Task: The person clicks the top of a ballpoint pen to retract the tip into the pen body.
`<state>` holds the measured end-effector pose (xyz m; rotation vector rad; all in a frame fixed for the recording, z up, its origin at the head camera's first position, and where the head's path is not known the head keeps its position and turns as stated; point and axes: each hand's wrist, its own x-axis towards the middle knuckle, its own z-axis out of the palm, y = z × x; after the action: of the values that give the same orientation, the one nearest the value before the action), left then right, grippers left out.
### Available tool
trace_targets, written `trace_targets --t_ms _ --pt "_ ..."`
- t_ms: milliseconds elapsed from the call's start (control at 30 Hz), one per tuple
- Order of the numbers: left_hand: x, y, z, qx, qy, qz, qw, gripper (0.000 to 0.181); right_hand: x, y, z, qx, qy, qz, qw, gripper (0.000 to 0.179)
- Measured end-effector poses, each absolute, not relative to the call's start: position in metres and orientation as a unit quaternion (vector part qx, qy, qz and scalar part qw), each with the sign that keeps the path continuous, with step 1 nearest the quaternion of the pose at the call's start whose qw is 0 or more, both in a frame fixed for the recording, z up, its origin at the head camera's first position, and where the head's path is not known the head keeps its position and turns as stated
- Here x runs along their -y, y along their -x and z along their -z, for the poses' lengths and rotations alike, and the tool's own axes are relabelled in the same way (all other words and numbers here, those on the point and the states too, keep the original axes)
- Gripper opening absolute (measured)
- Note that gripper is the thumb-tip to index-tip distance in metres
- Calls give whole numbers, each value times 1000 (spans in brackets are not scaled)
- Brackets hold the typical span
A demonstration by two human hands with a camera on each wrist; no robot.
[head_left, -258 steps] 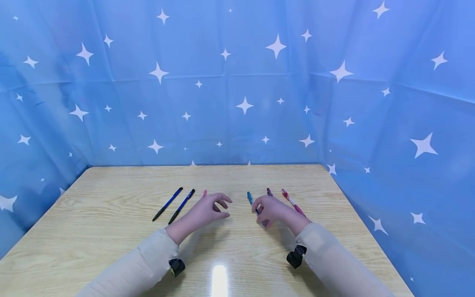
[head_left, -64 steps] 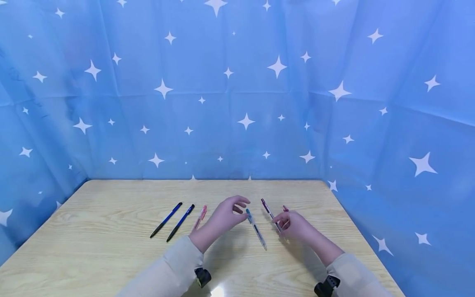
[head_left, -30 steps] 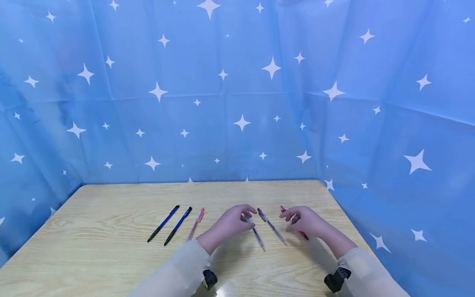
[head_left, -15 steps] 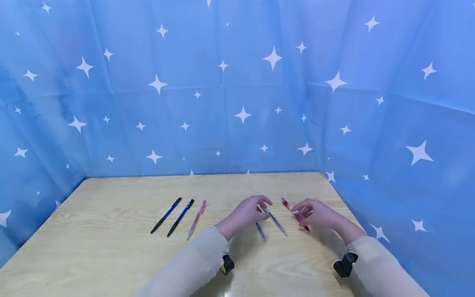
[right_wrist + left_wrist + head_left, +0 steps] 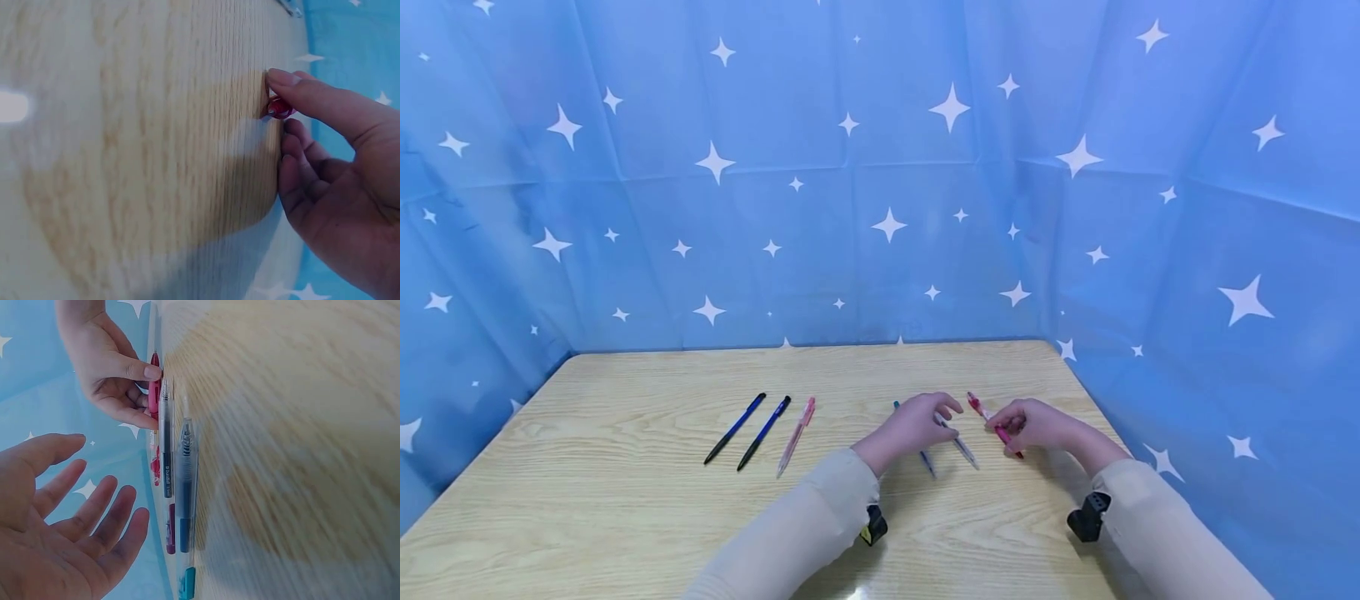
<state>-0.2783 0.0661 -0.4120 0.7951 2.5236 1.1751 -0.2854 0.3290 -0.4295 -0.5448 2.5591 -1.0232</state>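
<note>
In the head view my right hand (image 5: pixel 1043 427) pinches a red ballpoint pen (image 5: pixel 977 405) lying at the right of the row. The right wrist view shows the thumb and fingers on either side of the red pen's end (image 5: pixel 282 108). My left hand (image 5: pixel 916 423), fingers apart and holding nothing, hovers over a teal-ended clear pen (image 5: pixel 928 463) and a purple-ended clear pen (image 5: pixel 965 452), partly covering both. In the left wrist view these two lie side by side beyond the open palm (image 5: pixel 56 550).
Left of the hands, a pink pen (image 5: pixel 797 436) and two blue pens with black ends (image 5: pixel 765 432) (image 5: pixel 735 427) lie slanted on the wooden table (image 5: pixel 587 500). A blue curtain with white stars (image 5: pixel 790 250) hangs behind and at the sides.
My right hand has gone from the teal pen to the purple pen, then to the red one. The purple pen now lies nearer the teal. My left hand has moved right, off the pink pen.
</note>
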Motion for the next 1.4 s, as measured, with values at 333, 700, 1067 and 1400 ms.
trace_targets --t_ms 333,700,1067,1400 --pt "-71 279 418 -869 -268 -397 124 32 -323 287 425 -906 204 324 182 40" --pt "-63 278 415 -863 -260 -414 126 34 -314 284 416 -910 185 312 202 45" --pt "-42 285 404 -853 -267 -437 98 35 -290 276 395 -877 168 387 230 45" --pt "-16 282 383 -852 -242 -461 62 46 -263 262 373 -849 201 436 219 37"
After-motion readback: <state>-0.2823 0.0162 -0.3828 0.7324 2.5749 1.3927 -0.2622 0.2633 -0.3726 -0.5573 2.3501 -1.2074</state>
